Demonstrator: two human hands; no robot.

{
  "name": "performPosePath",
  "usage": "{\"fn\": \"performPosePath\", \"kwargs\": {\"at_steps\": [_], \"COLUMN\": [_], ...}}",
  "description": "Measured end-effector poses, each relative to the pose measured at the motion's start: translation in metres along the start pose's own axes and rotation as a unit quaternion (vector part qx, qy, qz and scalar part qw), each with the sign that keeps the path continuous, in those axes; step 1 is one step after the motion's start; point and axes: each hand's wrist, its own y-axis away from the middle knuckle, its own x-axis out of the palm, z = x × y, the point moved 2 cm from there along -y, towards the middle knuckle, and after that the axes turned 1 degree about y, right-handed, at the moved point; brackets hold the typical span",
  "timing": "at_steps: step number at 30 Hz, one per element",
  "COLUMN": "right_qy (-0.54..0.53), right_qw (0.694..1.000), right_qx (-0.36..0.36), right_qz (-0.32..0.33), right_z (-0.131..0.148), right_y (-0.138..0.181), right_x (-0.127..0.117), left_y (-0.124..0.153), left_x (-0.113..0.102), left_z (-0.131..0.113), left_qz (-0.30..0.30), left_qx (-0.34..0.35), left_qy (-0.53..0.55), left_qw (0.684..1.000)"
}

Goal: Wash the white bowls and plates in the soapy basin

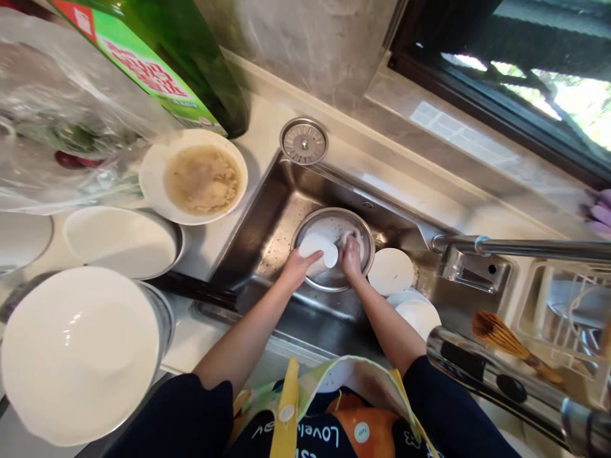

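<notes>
My left hand (pixel 296 270) is closed around a white cup (pixel 316 245), which lies tilted over a round metal basin (pixel 330 288). The basin stands in the steel sink (pixel 267 245) and holds whitish, sudsy water. Just right of the cup, my right hand (pixel 351 257) is curled inside the basin. Its fingers grip what looks like a white cloth (pixel 354 234), partly hidden by the hand and the suds. White dishes (pixel 391 272) sit in the sink right of the basin, and more white bowls (pixel 420 318) lie near my right forearm.
A bowl of cloudy soup (pixel 203 175) and stacked white bowls (pixel 81 353) stand on the left counter, near a dark handle (pixel 191 286) reaching over the sink edge. A sink strainer (pixel 304 141) lies behind. At right are a faucet (pixel 520 248), a brush (pixel 510 340) and a dish rack (pixel 563 305).
</notes>
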Motion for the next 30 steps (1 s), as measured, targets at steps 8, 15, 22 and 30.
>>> {"fn": "performPosePath", "kwargs": {"at_steps": [8, 15, 22, 30], "right_qy": [0.059, -0.198, -0.144, -0.236], "right_qw": [0.991, 0.977, 0.972, 0.942], "right_qx": [-0.070, 0.049, -0.155, 0.157], "right_qz": [0.101, 0.059, 0.103, 0.178], "right_z": [0.002, 0.035, 0.108, 0.066], "right_y": [-0.024, 0.001, 0.032, -0.030], "right_x": [0.016, -0.045, -0.086, -0.046], "left_y": [-0.019, -0.015, -0.001, 0.001], "left_x": [0.002, 0.009, 0.020, 0.023], "left_z": [0.011, -0.003, -0.007, 0.002], "left_qz": [-0.022, -0.019, 0.083, 0.097], "left_qx": [0.053, 0.091, 0.130, 0.102], "left_qy": [-0.256, -0.270, -0.290, -0.222], "left_qw": [0.965, 0.958, 0.945, 0.965]}}
